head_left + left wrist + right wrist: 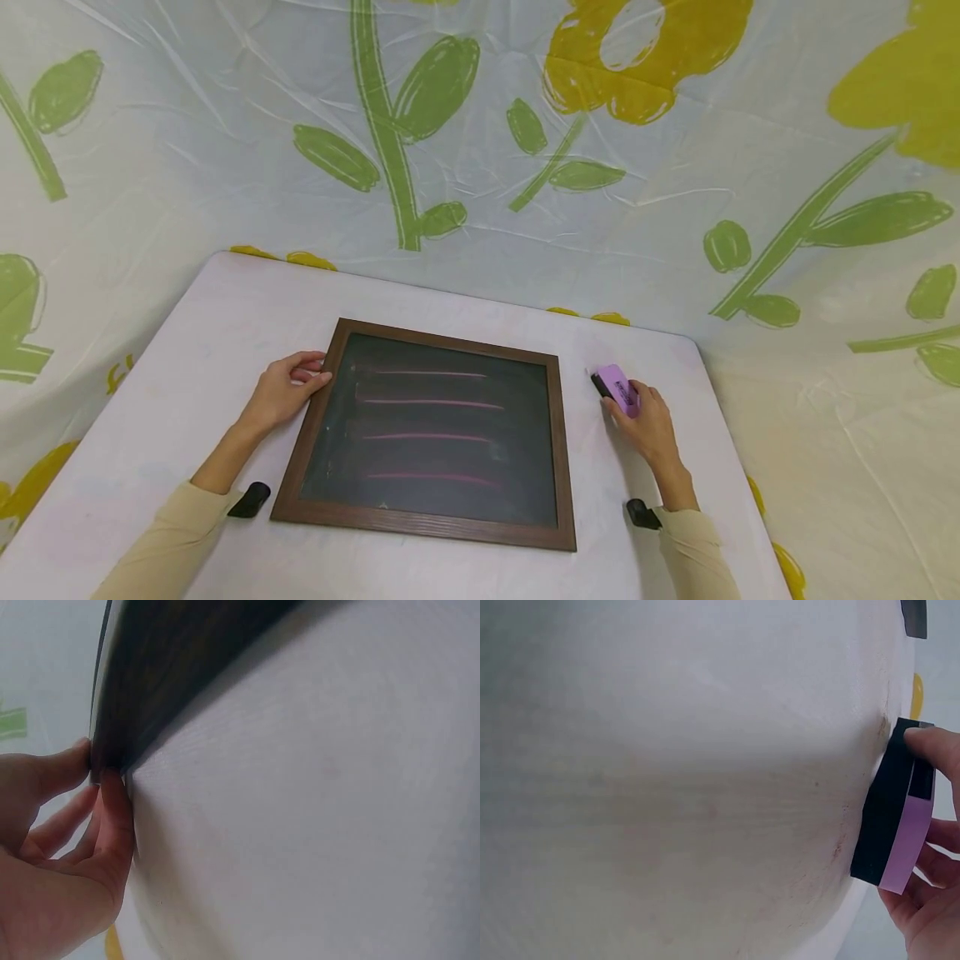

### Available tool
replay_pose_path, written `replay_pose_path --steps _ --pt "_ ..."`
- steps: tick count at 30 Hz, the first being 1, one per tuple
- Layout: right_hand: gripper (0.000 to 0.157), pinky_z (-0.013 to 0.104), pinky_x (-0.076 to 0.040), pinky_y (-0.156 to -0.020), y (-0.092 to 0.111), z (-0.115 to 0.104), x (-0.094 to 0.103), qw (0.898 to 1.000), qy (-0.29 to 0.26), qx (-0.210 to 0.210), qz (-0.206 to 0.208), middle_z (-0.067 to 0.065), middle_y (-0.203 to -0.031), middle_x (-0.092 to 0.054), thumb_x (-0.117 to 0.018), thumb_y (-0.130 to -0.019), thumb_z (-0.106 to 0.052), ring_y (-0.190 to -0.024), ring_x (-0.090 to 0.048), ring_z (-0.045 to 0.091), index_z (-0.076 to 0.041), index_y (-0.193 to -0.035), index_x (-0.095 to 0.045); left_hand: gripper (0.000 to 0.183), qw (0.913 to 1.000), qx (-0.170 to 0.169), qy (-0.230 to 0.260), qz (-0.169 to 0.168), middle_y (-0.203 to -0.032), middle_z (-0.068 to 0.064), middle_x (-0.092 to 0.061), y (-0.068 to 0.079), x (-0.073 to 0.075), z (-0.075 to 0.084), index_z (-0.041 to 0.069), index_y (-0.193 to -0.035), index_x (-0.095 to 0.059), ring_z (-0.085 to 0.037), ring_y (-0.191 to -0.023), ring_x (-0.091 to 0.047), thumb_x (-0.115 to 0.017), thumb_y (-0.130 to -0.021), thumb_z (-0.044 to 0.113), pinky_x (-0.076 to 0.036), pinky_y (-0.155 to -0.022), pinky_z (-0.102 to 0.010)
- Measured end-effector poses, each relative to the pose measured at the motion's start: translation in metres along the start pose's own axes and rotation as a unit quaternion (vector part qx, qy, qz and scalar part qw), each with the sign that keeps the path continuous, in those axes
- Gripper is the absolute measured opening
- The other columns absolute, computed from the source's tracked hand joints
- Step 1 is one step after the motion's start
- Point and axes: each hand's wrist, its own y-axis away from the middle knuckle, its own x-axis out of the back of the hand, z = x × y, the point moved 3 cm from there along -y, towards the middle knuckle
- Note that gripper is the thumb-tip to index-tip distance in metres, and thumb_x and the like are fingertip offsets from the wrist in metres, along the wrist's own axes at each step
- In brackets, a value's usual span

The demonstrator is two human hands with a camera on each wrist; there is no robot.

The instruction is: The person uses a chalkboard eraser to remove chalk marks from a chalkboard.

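A framed chalkboard with a brown wooden frame lies on the white table, and several pink chalk lines run across its dark surface. My left hand pinches the frame's left edge between thumb and fingers; in the left wrist view the hand grips that edge from both sides. To the right of the board, my right hand holds a purple eraser with a black pad. The right wrist view shows the eraser tilted, its black pad toward the table and the thumb on one end.
The white table has rounded corners and faint pinkish smudges. Behind it and at the sides hangs a wrinkled white cloth with green stems and yellow flowers. A black wrist device sits at each sleeve cuff.
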Motion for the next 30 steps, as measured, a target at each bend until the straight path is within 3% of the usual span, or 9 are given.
replay_pose_path --steps 6,13,18,26,30 --pt "0.061 0.054 -0.045 -0.085 -0.001 -0.001 0.004 1.0 -0.003 0.003 0.0 0.033 -0.114 -0.06 -0.078 -0.092 -0.021 -0.096 -0.056 0.043 0.016 -0.134 -0.052 0.046 0.9999 -0.002 0.007 -0.015 -0.119 -0.027 -0.068 -0.003 0.001 0.002 -0.009 -0.136 -0.058 -0.036 -0.098 -0.068 -0.071 -0.098 0.014 -0.049 -0.086 -0.045" --pt "0.058 0.054 -0.046 -0.08 -0.005 -0.005 0.009 0.999 0.006 0.032 0.015 0.031 -0.108 -0.064 -0.082 -0.087 -0.017 -0.09 -0.058 0.04 0.015 -0.129 -0.057 0.047 0.9996 -0.006 0.007 -0.027 -0.122 -0.027 -0.067 -0.007 0.002 -0.001 -0.009 -0.137 -0.057 -0.035 -0.099 -0.069 -0.072 -0.098 0.014 -0.05 -0.085 -0.04" --pt "0.056 0.051 -0.045 -0.075 -0.009 -0.011 0.012 0.998 0.015 0.053 0.022 0.027 -0.1 -0.066 -0.084 -0.083 -0.017 -0.084 -0.059 0.037 0.014 -0.124 -0.061 0.046 0.9995 -0.01 0.01 -0.027 -0.121 -0.028 -0.068 -0.009 0.002 -0.001 -0.009 -0.136 -0.058 -0.036 -0.099 -0.069 -0.071 -0.099 0.014 -0.049 -0.087 -0.045" --pt "0.06 0.057 -0.048 -0.079 -0.013 -0.025 0.022 0.998 0.04 0.051 -0.015 0.03 -0.112 -0.067 -0.083 -0.085 -0.023 -0.093 -0.063 0.041 0.012 -0.129 -0.06 0.047 0.9993 -0.003 0.013 -0.034 -0.122 -0.029 -0.066 -0.007 0.003 0.001 -0.01 -0.137 -0.057 -0.039 -0.102 -0.068 -0.071 -0.099 0.014 -0.047 -0.093 -0.054" --pt "0.06 0.055 -0.048 -0.077 -0.016 -0.032 0.026 0.997 0.05 0.056 -0.032 0.028 -0.113 -0.068 -0.082 -0.086 -0.025 -0.093 -0.062 0.038 0.011 -0.129 -0.061 0.046 0.9993 -0.007 0.01 -0.035 -0.122 -0.029 -0.066 -0.008 0.004 0.003 -0.01 -0.136 -0.057 -0.039 -0.101 -0.069 -0.071 -0.098 0.013 -0.047 -0.092 -0.054"
